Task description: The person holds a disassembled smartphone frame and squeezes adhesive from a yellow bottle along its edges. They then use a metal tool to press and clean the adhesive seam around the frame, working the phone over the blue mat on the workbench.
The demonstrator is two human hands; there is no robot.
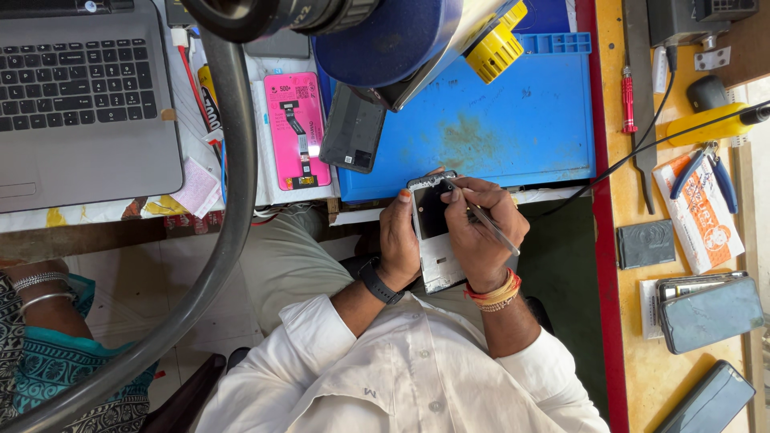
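Phone frame (437, 240) gripped in left hand (399, 240), over lap; right hand (480, 232) pinches tweezers (489, 224) w/ tip inside. Risk: tip slips, scratches internals, or frame drops off tabletop (481, 128) edge.

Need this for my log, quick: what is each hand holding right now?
Left hand: closed around the phone.
Right hand: closed on a thin metal tool, its tip at the phone.

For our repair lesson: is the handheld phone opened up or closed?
Opened: the phone shows a bare white frame around a dark inside; the left hand holds it, the right hand a thin tool.
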